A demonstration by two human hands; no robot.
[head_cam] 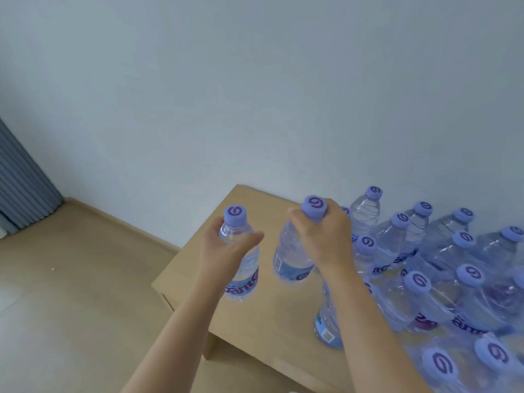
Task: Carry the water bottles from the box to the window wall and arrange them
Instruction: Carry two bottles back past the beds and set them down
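Two water bottles in hand: left hand point(226, 245) grips one neck, right hand point(323, 236) another at 12 o'clock; lift straight, clear the cardboard box point(255, 321).

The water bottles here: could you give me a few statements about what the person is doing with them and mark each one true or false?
1. Each hand holds one bottle. True: the left hand grips the left bottle near its neck, and the right hand grips the right bottle just under its cap.
2. The bottle caps are red. False: they are light purple with a dark swirl mark.
3. Many more bottles stand crowded to the right of the hands. True.
4. The bottles stand on a glass table. False: they stand on brown cardboard.
5. The wall behind is plain and pale. True.
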